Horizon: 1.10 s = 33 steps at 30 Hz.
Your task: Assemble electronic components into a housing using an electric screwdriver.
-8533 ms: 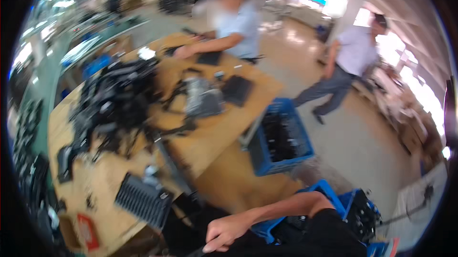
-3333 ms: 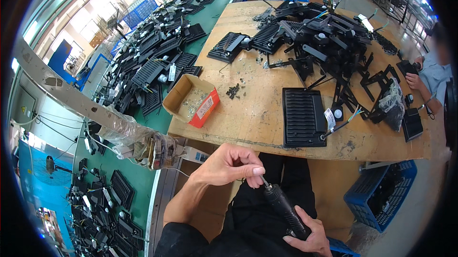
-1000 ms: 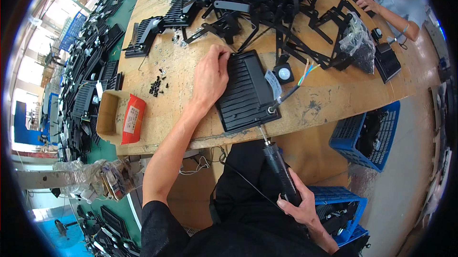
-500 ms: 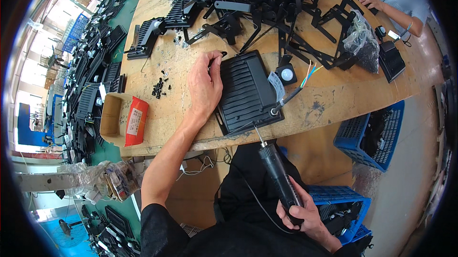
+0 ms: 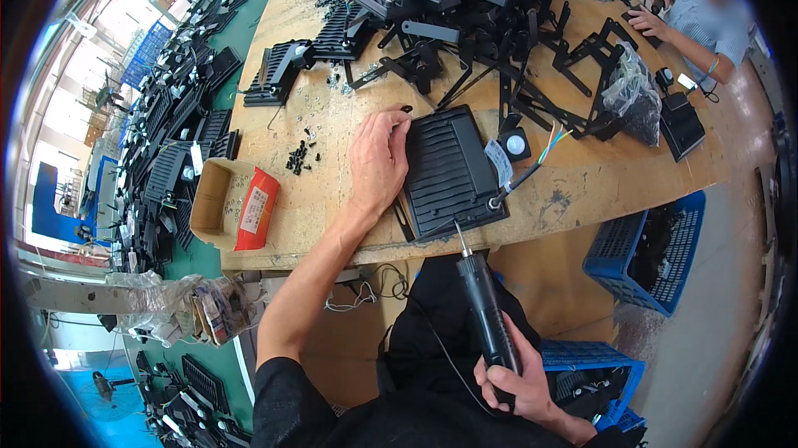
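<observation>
Over the last few seconds the left hand [image 5: 380, 159] has left the driver [image 5: 484, 307] and come to the left side of the lamp [image 5: 451, 169]. Its fingers are closed on a black bracket [image 5: 403, 218], whose rounded end pokes out past the fingertips and whose slotted end shows along the lamp's near left corner. The driver's bit now points at the lamp's near edge; whether it touches cannot be told. Lamp, bracket and driver are thus brought together, though no screw shows on the bit. The right hand [image 5: 517, 383] has its fingers wrapped round the driver's grip.

The lamp lies on the bench [image 5: 324, 199] near its front edge, a matte black rectangle with long parallel ribs. A stiff black cable [image 5: 527, 174] leaves its near right corner and frays into thin coloured wires; a glossy paper label [image 5: 499, 163] curls beside it. The driver is a smooth dark cylinder with a slim bright shaft. Left of the hand lie small black screws [image 5: 299, 157] and a red-fronted cardboard box [image 5: 224, 199]; farther right sits a crinkled clear bag [image 5: 633, 97].
</observation>
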Motion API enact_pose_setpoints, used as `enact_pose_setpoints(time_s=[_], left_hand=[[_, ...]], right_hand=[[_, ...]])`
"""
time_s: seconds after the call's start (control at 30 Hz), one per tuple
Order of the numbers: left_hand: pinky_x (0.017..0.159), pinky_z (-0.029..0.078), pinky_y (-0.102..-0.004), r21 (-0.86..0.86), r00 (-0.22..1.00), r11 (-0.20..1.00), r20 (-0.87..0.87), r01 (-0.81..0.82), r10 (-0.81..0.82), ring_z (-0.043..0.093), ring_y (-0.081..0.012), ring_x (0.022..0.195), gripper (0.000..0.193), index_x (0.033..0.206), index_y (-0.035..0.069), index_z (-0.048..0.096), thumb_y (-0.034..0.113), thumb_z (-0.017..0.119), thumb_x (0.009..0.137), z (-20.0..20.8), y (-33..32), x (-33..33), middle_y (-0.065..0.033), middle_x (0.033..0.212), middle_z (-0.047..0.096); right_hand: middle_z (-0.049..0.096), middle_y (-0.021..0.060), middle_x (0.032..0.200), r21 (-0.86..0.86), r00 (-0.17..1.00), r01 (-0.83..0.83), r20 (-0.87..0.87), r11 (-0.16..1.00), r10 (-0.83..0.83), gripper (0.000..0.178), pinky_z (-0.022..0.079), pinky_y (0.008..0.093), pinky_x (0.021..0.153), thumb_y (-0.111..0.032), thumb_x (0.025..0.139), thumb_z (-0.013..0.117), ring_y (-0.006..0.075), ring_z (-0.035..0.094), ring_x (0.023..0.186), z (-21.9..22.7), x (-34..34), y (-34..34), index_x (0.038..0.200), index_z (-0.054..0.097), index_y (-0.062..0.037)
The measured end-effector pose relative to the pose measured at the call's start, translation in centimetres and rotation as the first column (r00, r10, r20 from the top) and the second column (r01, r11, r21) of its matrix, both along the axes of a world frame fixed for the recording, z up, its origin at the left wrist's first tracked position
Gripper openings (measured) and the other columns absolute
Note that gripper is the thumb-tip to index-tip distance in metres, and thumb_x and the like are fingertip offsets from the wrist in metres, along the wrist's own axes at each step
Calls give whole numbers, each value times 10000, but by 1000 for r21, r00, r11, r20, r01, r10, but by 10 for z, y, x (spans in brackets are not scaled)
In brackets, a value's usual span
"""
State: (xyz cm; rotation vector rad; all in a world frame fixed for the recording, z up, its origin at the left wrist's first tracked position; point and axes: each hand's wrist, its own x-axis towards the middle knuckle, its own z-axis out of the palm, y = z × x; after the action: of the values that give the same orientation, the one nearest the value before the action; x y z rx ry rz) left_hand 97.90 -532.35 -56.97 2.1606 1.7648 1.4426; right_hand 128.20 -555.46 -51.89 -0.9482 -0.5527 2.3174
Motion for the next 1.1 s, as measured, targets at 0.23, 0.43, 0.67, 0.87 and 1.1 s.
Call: enact_pose_setpoints(time_s=[0.23,0.43,0.67,0.87,1.1], left_hand=[[907,532,-374,-110,975,969,7,222,-222,684,-250,1020,71,1003,3,730,8,702,938,32,-71,23,-123,1074,756],[850,527,-309,-477,931,827,337,298,-142,676,-164,925,102,1022,6,780,80,739,964,45,-88,29,-73,1006,765],[822,500,-252,-569,773,715,631,406,64,628,-71,902,150,1053,8,790,139,732,1007,45,-93,30,-20,970,749],[814,507,-263,-541,860,762,508,357,-42,654,-111,924,141,1054,-2,781,112,710,1011,46,-96,29,-48,994,760],[980,515,-391,-90,994,990,-33,105,-108,681,-293,1110,227,1189,-18,737,100,641,1021,48,-79,10,-170,1156,742]], right_hand=[[650,89,892,202,991,-26,136,979,-1,939,431,233,473,-86,927,735,89,588,579,-15,6,11,1675,171,-20],[666,85,955,301,981,-84,194,950,25,921,484,232,547,-91,931,762,70,591,625,-18,10,18,1664,212,-1],[672,83,986,305,971,-120,235,945,48,936,496,232,562,-118,924,785,69,600,644,-20,10,18,1662,221,2],[694,116,1113,259,973,-117,223,959,59,934,557,258,704,-143,913,798,114,676,799,-23,12,16,1651,249,19],[577,197,1497,450,935,-122,351,885,-49,941,428,323,1126,-183,879,834,205,573,1336,-47,10,15,1616,306,70]])
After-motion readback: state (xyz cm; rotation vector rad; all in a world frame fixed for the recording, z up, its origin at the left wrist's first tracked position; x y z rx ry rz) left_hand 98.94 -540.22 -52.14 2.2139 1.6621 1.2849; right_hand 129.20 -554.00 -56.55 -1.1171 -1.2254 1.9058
